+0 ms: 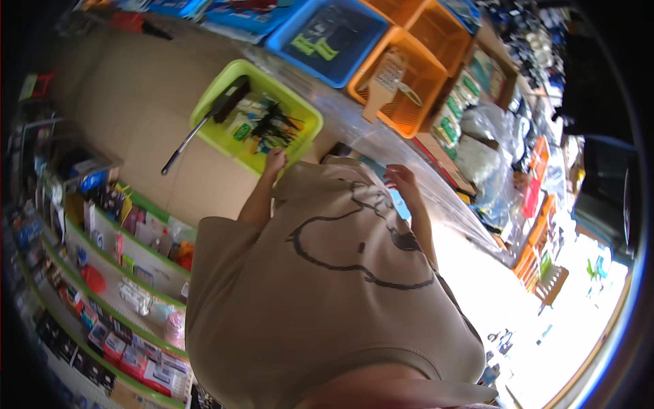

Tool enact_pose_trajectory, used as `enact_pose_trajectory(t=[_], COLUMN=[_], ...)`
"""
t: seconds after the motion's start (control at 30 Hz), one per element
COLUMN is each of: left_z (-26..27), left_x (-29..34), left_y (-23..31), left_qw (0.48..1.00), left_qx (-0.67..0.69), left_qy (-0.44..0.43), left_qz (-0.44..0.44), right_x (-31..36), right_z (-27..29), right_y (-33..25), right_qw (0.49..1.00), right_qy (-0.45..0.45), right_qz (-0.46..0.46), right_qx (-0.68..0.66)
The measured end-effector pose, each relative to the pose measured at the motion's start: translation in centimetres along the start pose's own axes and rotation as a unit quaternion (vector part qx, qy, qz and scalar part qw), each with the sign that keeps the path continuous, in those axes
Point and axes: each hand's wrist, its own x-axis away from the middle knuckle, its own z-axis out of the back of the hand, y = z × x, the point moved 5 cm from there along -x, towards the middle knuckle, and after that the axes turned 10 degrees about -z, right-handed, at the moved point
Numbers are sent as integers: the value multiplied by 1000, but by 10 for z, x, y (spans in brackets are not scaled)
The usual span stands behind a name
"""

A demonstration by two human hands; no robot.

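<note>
My left hand (276, 161) is closed at the near rim of a lime-green plastic basket (312, 127). A dark brush (230, 100) lies across the basket's far left side, its long handle sticking out over the edge. Several black-stemmed small items (276, 123) and green-and-white packets (241, 129) lie inside. My right hand (400, 178) hangs at my right side with its fingers loosely apart. A light blue thing (400, 204) shows beside that wrist; I cannot make out what it is.
Ahead, a blue basket (278, 44) and orange baskets (407, 129) stand in a row; a wooden-looking grater (386, 78) lies in one. Plastic-wrapped goods (487, 129) are piled on the right. Stocked shelves with green edges (126, 255) rise on the left. Brown floor (136, 88) lies between.
</note>
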Motion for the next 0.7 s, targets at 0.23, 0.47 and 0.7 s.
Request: enact_pose_trajectory(t=[0.23,0.47,0.7], left_z=[85,172,113], left_x=[33,60,97], left_y=[10,-4,-104], left_qw=[875,874,978], left_qx=[-473,-478,-164], left_qy=[-78,69,125], left_qz=[-71,-47,34], right_x=[-11,-32,-87], right_z=[41,114,204], right_y=[10,-22,-17], right_qw=[999,985,962], right_qy=[48,138,248], right_qz=[-20,32,35], right_qx=[16,95,110])
